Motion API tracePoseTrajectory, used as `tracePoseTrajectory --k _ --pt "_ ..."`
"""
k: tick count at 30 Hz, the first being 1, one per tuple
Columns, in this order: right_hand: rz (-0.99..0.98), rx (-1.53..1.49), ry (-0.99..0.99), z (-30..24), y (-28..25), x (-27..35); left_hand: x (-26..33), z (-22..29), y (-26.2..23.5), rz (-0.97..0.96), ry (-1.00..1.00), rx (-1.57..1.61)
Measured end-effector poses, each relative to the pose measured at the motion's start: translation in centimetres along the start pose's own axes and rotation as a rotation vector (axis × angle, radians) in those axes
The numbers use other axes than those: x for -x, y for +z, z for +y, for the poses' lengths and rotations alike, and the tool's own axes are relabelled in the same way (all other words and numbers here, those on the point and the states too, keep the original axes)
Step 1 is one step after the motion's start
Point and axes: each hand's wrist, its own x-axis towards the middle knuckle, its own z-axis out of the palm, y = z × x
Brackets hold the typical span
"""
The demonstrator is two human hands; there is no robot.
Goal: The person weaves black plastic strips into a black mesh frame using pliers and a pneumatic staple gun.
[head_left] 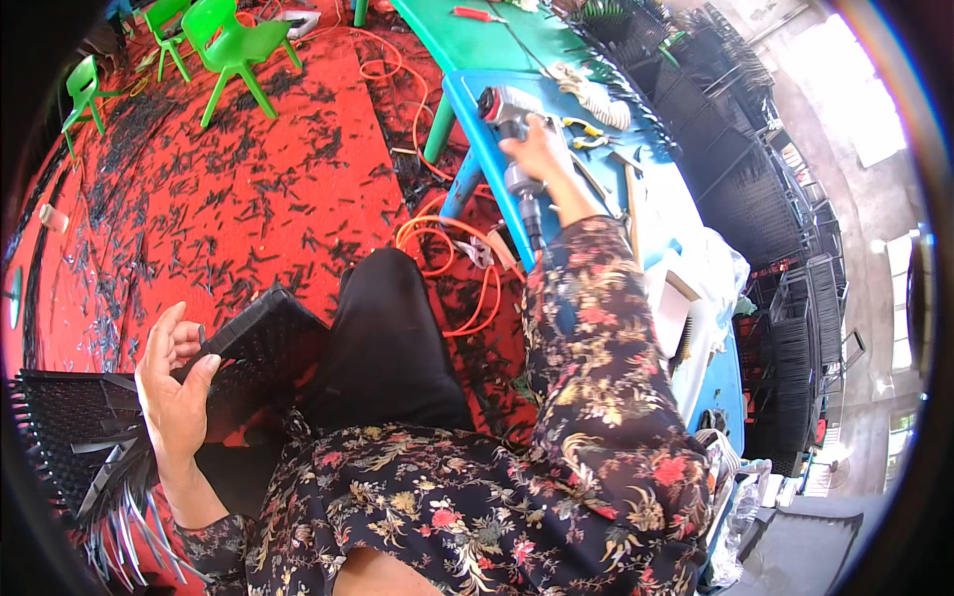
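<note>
My right hand (545,157) reaches out over the blue table and is wrapped round a grey and red air-powered staple gun (503,101). The tool lies along the table's left edge, and part of its handle is hidden under my fingers. At the lower left, my left hand (177,382) is raised with thumb and fingers apart, next to a black woven panel (256,333) that leans by my knee. A small grey band shows at one fingertip. Loose black and grey strips (124,531) hang from the woven work below that hand.
On the blue table (477,84) lie yellow-handled pliers (586,134), a coiled pale hose (601,104) and a white box (676,298). An orange hose (422,223) loops over the red floor (248,129), which is strewn with black scraps. Green chairs (224,50) stand far left; black woven pieces (715,149) are stacked right.
</note>
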Motion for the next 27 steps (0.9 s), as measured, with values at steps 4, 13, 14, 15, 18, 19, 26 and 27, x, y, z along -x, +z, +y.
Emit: tracePoseTrajectory --k 4,13,14,15,18,19,26,27 --pt "-0.045 0.105 0.045 16.2 -5.5 -2.6 -0.2 -0.5 2.4 -0.017 0.0 0.059" --pt "-0.37 0.224 0.212 13.9 -5.8 7.9 -0.2 -1.1 0.9 0.004 0.027 0.013" --pt "-0.33 0.223 0.206 14.2 -5.5 7.9 -0.2 -1.0 1.2 0.008 0.025 0.034" --pt "-0.254 0.141 0.205 16.8 -4.3 7.6 -0.2 -0.9 1.2 0.017 0.028 0.015" --pt "-0.067 -0.03 0.172 22.0 -3.3 6.1 -0.1 -0.6 2.2 0.092 0.144 0.035" --pt "0.002 -0.075 0.16 22.6 -4.1 5.7 0.1 -0.3 2.3 0.106 0.172 0.033" --pt "0.112 -0.517 -0.276 8.4 -7.0 4.5 -1.9 -0.5 2.9 0.137 0.253 0.242" --pt "0.089 -0.482 -0.449 3.7 -6.4 6.2 -1.6 0.0 2.6 0.137 0.23 0.223"
